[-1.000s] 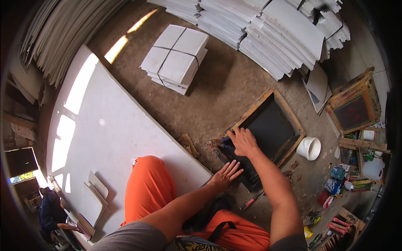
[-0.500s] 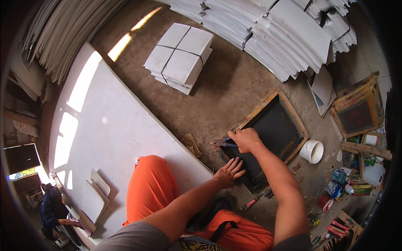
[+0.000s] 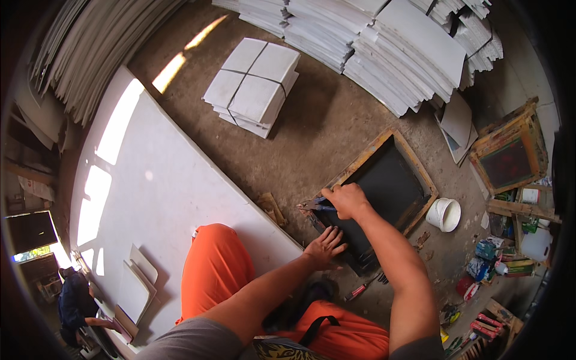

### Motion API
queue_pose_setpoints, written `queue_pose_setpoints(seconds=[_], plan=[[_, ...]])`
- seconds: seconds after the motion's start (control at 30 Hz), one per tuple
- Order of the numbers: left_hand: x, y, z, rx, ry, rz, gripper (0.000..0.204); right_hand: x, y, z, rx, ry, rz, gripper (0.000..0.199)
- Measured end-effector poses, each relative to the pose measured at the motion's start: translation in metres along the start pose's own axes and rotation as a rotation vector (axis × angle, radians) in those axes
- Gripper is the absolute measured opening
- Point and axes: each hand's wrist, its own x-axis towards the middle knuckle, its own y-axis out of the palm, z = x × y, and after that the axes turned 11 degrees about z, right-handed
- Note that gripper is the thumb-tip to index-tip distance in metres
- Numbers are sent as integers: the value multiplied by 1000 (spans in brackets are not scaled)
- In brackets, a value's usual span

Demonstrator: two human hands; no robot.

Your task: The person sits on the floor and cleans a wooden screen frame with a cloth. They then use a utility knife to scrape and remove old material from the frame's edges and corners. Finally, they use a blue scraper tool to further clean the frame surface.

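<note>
A wooden screen frame [image 3: 358, 167] with a dark mesh panel [image 3: 384, 180] lies on the floor in front of me. My right hand [image 3: 348, 201] is closed around the blue handles of a pair of pliers [image 3: 313, 205]. The jaws point left, over the frame's near-left corner, and I cannot make out whether they grip anything. Nearer to me, my left hand [image 3: 324, 246] rests with its fingers spread on the frame's near dark edge, close to the pliers.
A large white board [image 3: 180, 192] spans the left. Strapped white sheets [image 3: 255, 75] lie beyond it, with tall stacks [image 3: 408, 54] behind. Right of the frame are a white bucket [image 3: 444, 215], another frame [image 3: 510, 162] and paint containers. A person [image 3: 78, 303] works at far left.
The pliers' jaws have shifted a little left and show more plainly past the frame's corner. My left hand stays on the frame's edge. The whole view has moved slightly.
</note>
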Motion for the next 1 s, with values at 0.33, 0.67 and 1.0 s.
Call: queue_pose_setpoints(seconds=[0.33,0.67,1.0], plan=[[68,-11,46,-114,-121,-105,83,13,9,-4,93,-40,-16,55],[73,-15,40,-323,-396,-352,54,14,13,-7,121,-54,-37,41],[64,-39,41,-439,-387,-55,66,9,5,1,93,-14,-25,42]])
